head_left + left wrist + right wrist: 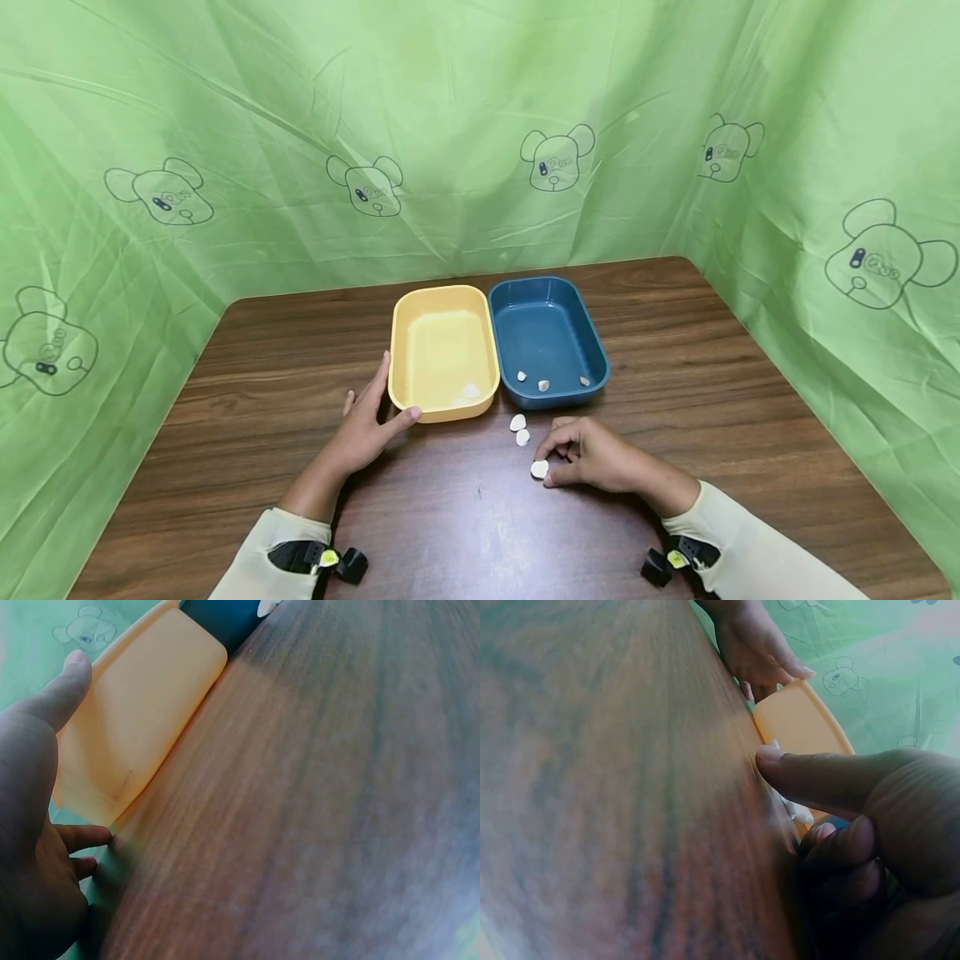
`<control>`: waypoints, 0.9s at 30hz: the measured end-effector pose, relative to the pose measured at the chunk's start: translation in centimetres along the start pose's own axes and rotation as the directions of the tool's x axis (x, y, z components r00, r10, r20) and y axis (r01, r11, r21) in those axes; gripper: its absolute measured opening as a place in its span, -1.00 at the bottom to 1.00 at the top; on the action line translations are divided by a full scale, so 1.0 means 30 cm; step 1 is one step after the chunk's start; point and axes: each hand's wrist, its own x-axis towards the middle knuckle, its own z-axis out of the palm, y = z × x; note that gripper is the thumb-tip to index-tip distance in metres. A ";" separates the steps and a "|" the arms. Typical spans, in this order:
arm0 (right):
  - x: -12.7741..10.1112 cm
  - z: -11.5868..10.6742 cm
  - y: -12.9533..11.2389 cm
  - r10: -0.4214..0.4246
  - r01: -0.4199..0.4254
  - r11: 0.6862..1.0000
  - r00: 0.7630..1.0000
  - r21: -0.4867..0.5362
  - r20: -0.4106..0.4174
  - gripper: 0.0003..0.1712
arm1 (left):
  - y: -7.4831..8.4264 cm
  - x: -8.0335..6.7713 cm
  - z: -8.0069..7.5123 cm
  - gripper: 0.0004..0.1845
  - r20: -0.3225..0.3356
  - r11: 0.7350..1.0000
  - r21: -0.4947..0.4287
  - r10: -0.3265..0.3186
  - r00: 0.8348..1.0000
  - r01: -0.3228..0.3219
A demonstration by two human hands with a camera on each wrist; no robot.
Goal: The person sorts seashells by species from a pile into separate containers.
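While the left hand (369, 425) is lying flat on the wooden table (262, 400) with fingers straight and thumb spread, it is bracing the near left corner of the yellow tray (444, 350), seemingly to keep it from sliding. The right hand (592, 457) is curling its fingers and pinching a pale shell piece (539, 469) between thumb and fingertips, pressed down on the table just in front of the trays. That grip looks like a small precision pinch, suited to so small a thing. The piece is roughly oval; its long axis appears to be running left to right across the table, though it is too small to tell which end is pointing where. Two more pale pieces (520, 429) are lying close together between the right hand and the blue tray (547, 342), which is sitting touching the yellow one, both long sides running away from the person. Three pieces are resting along the blue tray's near wall, and one is lying in the yellow tray.
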 end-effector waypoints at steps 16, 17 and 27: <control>0.000 -0.003 0.009 0.019 -0.019 0.999 1.000 0.041 0.019 -0.76 | -0.002 0.000 0.002 0.17 0.000 1.000 0.003 0.001 1.000 -0.001; -0.001 -0.003 0.009 0.017 -0.018 0.999 1.000 0.049 0.022 -0.76 | -0.001 0.000 0.002 0.17 0.000 1.000 0.003 0.000 1.000 0.000; -0.010 -0.008 -0.005 -0.021 0.018 0.991 1.000 0.131 0.020 -0.79 | 0.001 -0.001 0.002 0.18 0.000 1.000 0.001 -0.005 1.000 0.005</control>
